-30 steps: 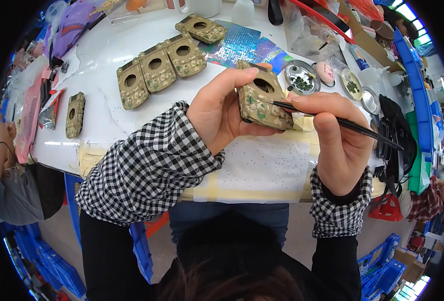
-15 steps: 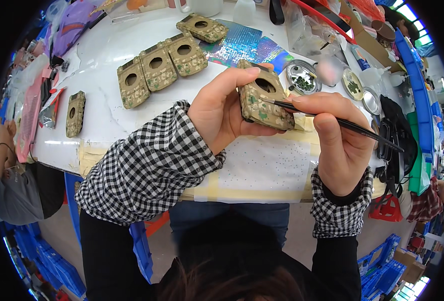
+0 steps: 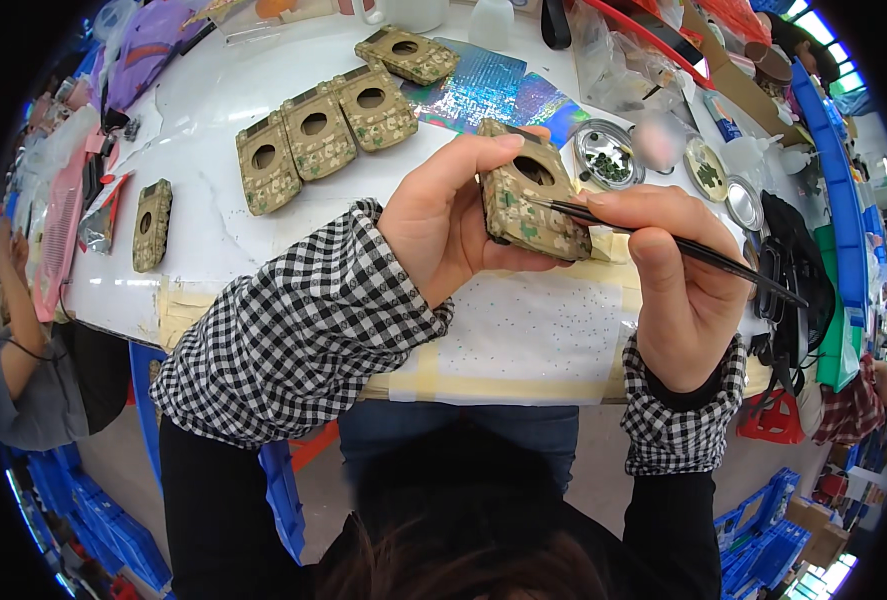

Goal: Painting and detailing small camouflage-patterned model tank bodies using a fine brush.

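My left hand (image 3: 441, 205) grips a camouflage-patterned model tank hull (image 3: 543, 215), tan with green and brown patches and a round hole in its top. The thumb lies along its upper edge and the fingers wrap beneath. My right hand (image 3: 678, 285) pinches a slim black fine paintbrush (image 3: 703, 250), its pointed tip touching the hull's top surface just below the hole. Similar hulls stand beyond my left arm: three side by side (image 3: 313, 130), one further back (image 3: 408, 55) and one alone at the left (image 3: 152, 225).
A round metal dish (image 3: 605, 155) with dark green bits stands behind my right hand, near a green-smeared round lid (image 3: 705, 168) and another metal lid (image 3: 743, 203). Dotted white paper (image 3: 523, 345) is taped down at the front edge. Shiny blue sheets (image 3: 483, 85) lie farther back. A co-worker (image 3: 28, 350) sits at left.
My hands, the hull and the brush stay almost still, the tip resting near the same spot. At the left, the co-worker's arm has risen.
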Motion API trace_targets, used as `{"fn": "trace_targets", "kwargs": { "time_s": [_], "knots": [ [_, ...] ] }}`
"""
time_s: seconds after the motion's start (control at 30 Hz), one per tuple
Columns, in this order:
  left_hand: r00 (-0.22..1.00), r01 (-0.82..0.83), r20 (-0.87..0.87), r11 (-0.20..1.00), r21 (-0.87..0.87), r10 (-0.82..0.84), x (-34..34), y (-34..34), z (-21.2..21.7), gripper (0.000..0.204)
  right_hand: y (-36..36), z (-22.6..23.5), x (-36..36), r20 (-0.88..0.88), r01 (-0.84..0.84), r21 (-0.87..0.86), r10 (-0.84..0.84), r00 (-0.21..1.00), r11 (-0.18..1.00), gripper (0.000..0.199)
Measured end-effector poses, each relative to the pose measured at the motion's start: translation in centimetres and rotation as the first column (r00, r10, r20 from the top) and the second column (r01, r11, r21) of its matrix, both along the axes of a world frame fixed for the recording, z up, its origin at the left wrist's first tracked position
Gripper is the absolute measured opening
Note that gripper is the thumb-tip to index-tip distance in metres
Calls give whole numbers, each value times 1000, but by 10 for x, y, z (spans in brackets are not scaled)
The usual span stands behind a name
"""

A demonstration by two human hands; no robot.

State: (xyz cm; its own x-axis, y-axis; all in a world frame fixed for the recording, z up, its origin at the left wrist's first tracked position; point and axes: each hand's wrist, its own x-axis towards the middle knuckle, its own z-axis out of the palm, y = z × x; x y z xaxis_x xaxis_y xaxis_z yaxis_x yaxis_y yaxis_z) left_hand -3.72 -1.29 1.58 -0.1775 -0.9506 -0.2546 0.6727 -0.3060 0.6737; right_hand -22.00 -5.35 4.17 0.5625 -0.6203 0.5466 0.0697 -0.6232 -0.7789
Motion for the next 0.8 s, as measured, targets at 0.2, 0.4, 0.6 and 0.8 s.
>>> {"fn": "trace_targets", "kwargs": {
  "time_s": [0.2,0.4,0.6,0.8],
  "knots": [
    [1000,-7,-4,1000,13,7,0,0,0,48,0,-1,1,-4,3,-30,-3,1000,1000,14],
    [1000,-7,4,1000,9,7,0,0,0,48,0,-1,0,-6,6,-37,-6,1000,999,15],
    [1000,5,4,1000,-6,-5,0,0,1,49,0,-1,0,8,-8,0,8,1000,1000,15],
    [1000,3,-2,1000,3,-3,0,0,-1,49,1,-1,1,19,-12,34,12,1000,999,15]
  ]
}}
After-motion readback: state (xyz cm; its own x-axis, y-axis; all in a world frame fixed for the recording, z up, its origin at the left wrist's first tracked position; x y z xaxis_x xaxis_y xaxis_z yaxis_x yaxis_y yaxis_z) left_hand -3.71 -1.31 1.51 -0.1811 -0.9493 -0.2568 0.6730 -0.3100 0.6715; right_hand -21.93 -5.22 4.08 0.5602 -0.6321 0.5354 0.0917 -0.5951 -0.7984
